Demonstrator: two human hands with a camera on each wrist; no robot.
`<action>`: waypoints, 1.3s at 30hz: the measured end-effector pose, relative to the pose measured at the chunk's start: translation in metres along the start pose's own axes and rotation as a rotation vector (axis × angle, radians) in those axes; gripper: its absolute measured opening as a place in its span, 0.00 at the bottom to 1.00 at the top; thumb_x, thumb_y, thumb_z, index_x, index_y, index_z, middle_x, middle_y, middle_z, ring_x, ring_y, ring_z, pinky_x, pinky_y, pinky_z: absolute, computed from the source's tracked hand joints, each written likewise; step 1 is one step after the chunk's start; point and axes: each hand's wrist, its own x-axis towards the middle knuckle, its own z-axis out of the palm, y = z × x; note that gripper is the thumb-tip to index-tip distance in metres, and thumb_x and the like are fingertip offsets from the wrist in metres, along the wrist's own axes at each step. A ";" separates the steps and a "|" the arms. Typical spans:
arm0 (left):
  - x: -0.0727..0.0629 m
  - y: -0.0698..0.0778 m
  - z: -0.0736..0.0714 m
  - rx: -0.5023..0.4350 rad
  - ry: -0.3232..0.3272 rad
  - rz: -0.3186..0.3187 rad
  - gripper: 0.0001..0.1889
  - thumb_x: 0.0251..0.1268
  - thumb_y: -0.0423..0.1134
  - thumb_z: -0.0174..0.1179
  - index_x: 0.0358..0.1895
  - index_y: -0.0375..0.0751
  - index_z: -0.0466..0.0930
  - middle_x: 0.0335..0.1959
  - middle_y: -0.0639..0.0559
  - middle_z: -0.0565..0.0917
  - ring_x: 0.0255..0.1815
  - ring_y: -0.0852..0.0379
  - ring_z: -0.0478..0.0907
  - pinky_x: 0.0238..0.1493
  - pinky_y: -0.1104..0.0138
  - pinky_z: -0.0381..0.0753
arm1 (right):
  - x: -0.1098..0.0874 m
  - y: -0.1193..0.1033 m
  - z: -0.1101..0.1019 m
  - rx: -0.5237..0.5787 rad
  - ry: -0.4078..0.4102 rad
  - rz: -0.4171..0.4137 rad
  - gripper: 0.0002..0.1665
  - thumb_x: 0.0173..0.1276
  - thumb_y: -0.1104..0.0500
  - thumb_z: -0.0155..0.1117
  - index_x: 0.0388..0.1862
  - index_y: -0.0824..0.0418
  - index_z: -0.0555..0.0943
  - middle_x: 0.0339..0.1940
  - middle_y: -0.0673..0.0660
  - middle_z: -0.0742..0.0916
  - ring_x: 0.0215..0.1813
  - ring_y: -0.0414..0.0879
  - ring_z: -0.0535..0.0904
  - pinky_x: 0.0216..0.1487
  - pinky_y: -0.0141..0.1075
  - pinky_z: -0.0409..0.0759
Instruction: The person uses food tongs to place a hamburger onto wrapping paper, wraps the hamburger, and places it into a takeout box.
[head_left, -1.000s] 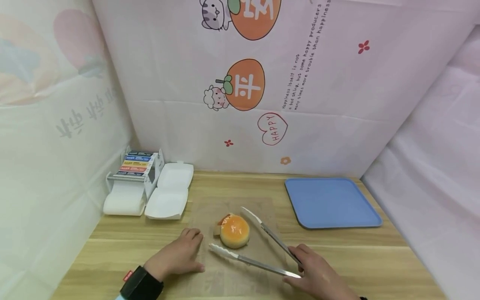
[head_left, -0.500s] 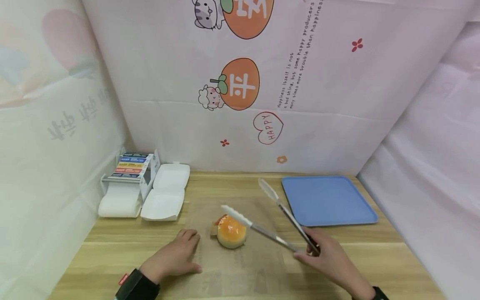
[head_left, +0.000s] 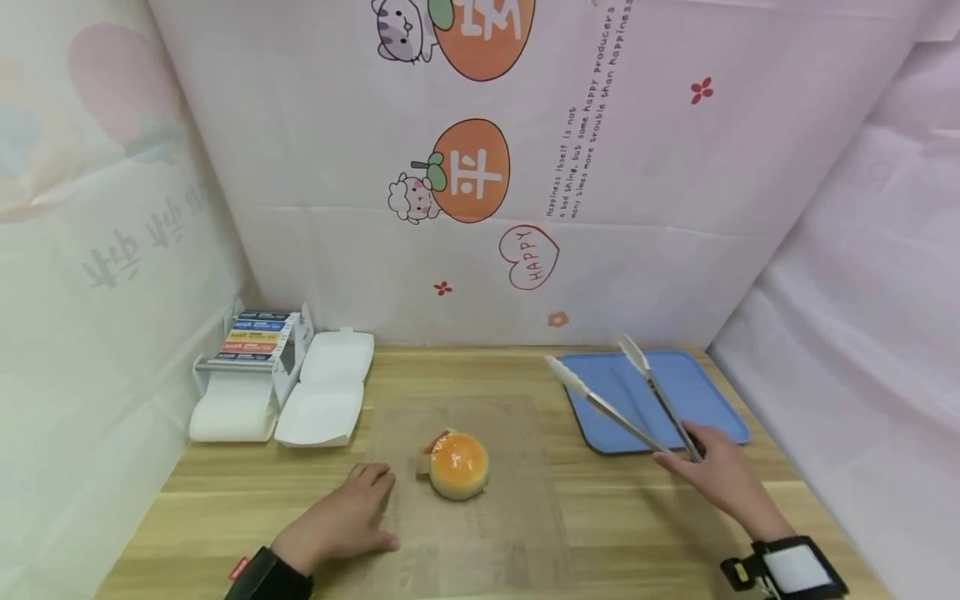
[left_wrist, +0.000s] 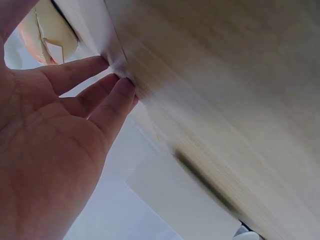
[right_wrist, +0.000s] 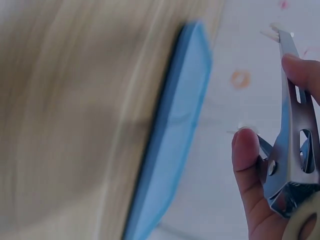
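A glossy golden bun (head_left: 459, 465) with filling poking out at its left side lies on a sheet of brown paper (head_left: 517, 525). My left hand (head_left: 345, 518) rests by the paper's left edge. In the left wrist view its fingers (left_wrist: 107, 107) are extended, tips touching the surface beside the bun (left_wrist: 62, 27). My right hand (head_left: 722, 477) grips metal tongs (head_left: 611, 412) near their hinged end, with the arms spread and nothing between the tips. The tips hang above the blue tray (head_left: 708, 400). Thumb and fingers hold the tongs (right_wrist: 295, 145) in the right wrist view.
At the back left stands a white dispenser (head_left: 288, 367) with coloured labels and a white roll (head_left: 232, 412). Beside it a white hinged food box (head_left: 322, 412) lies unfolded. Printed cloth walls (head_left: 600, 275) enclose the wooden table (head_left: 615, 533) at the back and sides.
My right hand has carried the tongs from around the bun up and rightward to over the blue tray. The bun stays on the paper, and my left hand remains at the paper's edge.
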 end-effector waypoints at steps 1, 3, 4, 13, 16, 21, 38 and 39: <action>-0.001 0.000 0.000 -0.005 -0.003 -0.006 0.48 0.55 0.57 0.74 0.69 0.24 0.68 0.70 0.30 0.67 0.72 0.33 0.62 0.68 0.44 0.70 | 0.002 0.009 -0.001 -0.016 0.001 0.011 0.59 0.65 0.32 0.67 0.72 0.79 0.63 0.62 0.82 0.74 0.58 0.75 0.75 0.52 0.65 0.77; -0.002 0.000 0.000 -0.009 -0.007 -0.012 0.48 0.55 0.58 0.74 0.69 0.25 0.68 0.70 0.30 0.67 0.72 0.34 0.62 0.68 0.43 0.70 | 0.006 0.028 -0.002 -0.030 0.004 0.026 0.59 0.66 0.33 0.67 0.72 0.80 0.63 0.65 0.84 0.71 0.61 0.79 0.70 0.55 0.69 0.73; -0.003 0.000 0.000 -0.009 -0.007 -0.013 0.48 0.55 0.58 0.74 0.69 0.25 0.68 0.70 0.31 0.67 0.72 0.34 0.63 0.68 0.43 0.71 | 0.008 0.038 -0.002 -0.035 0.001 0.035 0.59 0.66 0.33 0.66 0.72 0.80 0.63 0.65 0.85 0.71 0.62 0.80 0.69 0.56 0.70 0.72; -0.003 -0.001 0.001 0.012 -0.003 0.005 0.48 0.56 0.59 0.73 0.70 0.25 0.68 0.70 0.31 0.67 0.72 0.34 0.63 0.67 0.44 0.71 | 0.017 0.111 -0.002 -0.069 0.023 0.070 0.59 0.67 0.34 0.67 0.69 0.84 0.63 0.61 0.87 0.72 0.58 0.81 0.71 0.53 0.69 0.74; -0.003 -0.001 0.001 0.018 -0.001 0.004 0.48 0.56 0.59 0.73 0.70 0.25 0.68 0.70 0.31 0.67 0.72 0.34 0.63 0.67 0.44 0.71 | 0.021 0.124 -0.002 -0.080 0.011 0.083 0.60 0.67 0.32 0.65 0.70 0.84 0.62 0.62 0.87 0.71 0.58 0.81 0.70 0.53 0.70 0.73; -0.003 0.001 0.001 0.014 0.006 0.021 0.47 0.57 0.58 0.73 0.70 0.25 0.68 0.70 0.31 0.67 0.71 0.34 0.64 0.67 0.44 0.72 | 0.021 0.141 -0.005 -0.077 -0.008 0.104 0.62 0.67 0.32 0.65 0.70 0.85 0.60 0.64 0.88 0.67 0.60 0.84 0.66 0.56 0.72 0.70; -0.002 0.002 0.000 0.030 0.012 0.021 0.47 0.57 0.57 0.73 0.70 0.25 0.68 0.70 0.31 0.68 0.71 0.34 0.64 0.67 0.44 0.72 | 0.033 0.155 -0.008 -0.101 -0.004 0.077 0.62 0.66 0.33 0.66 0.69 0.87 0.59 0.62 0.90 0.67 0.59 0.84 0.66 0.56 0.73 0.68; -0.003 0.002 0.000 0.027 0.009 0.019 0.47 0.57 0.57 0.73 0.70 0.25 0.68 0.70 0.31 0.67 0.71 0.34 0.64 0.67 0.44 0.72 | 0.034 0.156 -0.008 -0.102 -0.002 0.068 0.62 0.66 0.33 0.67 0.68 0.87 0.60 0.62 0.90 0.68 0.59 0.84 0.66 0.56 0.73 0.68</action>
